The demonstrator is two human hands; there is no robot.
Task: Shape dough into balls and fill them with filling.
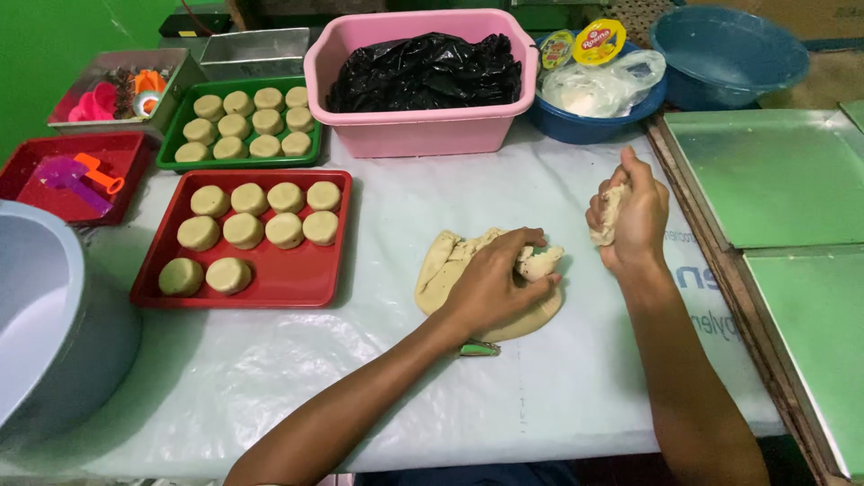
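- The dough slab [450, 261] is pale beige and soft, flattened into a rough round on the white plastic sheet, near the middle of the table and just right of the red tray. Its far edge is folded and ragged, torn where I am pulling at it; the near edge is smoother and rounded.
- My left hand [493, 283] lies over the slab's right half, fingers curled into the torn lump at its far right.
- The small dough piece [610, 214], same beige, is pinched lengthwise in my right hand [634, 216], lifted off the table, right of the slab and apart from it.
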